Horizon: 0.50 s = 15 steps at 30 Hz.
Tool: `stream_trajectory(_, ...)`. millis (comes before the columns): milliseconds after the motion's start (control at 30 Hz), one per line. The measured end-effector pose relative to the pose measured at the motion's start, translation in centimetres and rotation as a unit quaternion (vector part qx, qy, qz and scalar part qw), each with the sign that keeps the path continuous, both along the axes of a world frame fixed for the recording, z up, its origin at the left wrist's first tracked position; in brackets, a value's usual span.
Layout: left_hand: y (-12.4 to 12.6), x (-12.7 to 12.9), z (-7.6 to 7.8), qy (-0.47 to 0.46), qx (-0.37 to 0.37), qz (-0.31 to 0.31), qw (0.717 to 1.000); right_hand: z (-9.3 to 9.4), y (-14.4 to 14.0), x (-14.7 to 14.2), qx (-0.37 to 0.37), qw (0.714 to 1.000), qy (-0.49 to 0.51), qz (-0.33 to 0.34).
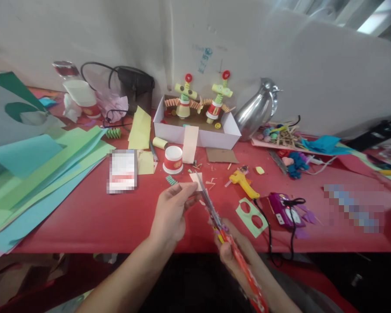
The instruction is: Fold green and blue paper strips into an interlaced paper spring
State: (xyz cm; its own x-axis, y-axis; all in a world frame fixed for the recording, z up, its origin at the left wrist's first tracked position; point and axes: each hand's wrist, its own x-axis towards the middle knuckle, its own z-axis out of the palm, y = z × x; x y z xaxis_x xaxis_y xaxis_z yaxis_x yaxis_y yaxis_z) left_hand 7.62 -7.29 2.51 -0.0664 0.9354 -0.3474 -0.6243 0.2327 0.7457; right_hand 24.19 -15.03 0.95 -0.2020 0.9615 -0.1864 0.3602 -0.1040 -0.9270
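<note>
Red cloth covers the worktop [84,217], and above its near edge the left hand [171,213] pinches a small pale card [196,180] between closed fingers [185,191], just in front of an upturned cup [173,159]. The right hand [230,252] is wrapped shut around the handles of the scissors [215,217], whose long axis runs from lower right up to the upper left, tips pointing away at the card and touching it. A yellow glue gun [244,182] lies just to the right.
</note>
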Motion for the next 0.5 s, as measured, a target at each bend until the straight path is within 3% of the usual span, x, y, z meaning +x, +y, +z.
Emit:
stream_trajectory(267, -0.02, -0.11, -0.02, -0.005, 0.004, -0.005, 1.0, 0.68, -0.12, -0.31, -0.017, 1.0, -0.008, -0.018)
stream_trajectory(500, -0.04, -0.14, -0.12, -0.018, 0.005, -0.003, 1.0, 0.19, -0.06, -0.36, -0.026, 0.999, 0.004, -0.02)
